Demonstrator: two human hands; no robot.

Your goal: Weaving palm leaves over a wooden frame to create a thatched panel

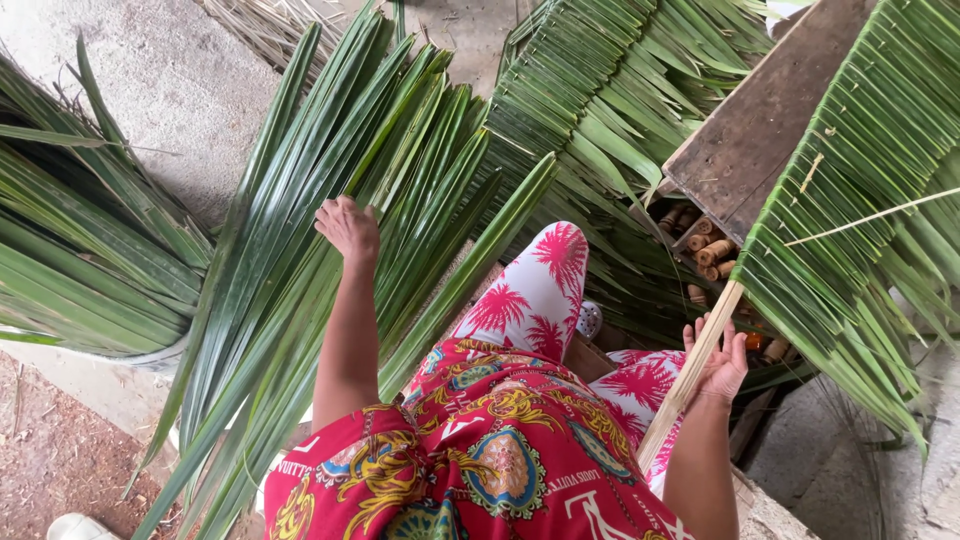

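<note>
My left hand reaches out onto a pile of long green palm leaves lying to my left, fingers curled on the leaves. My right hand supports a pale wooden stick that forms the spine of a woven panel of folded green leaves at my right. The panel slants up and away toward the top right. I sit with patterned red and white trousers between the two hands.
Another woven leaf panel lies ahead. A dark wooden board rests above a box of short brown rolls. More loose leaves lie at far left on the concrete floor.
</note>
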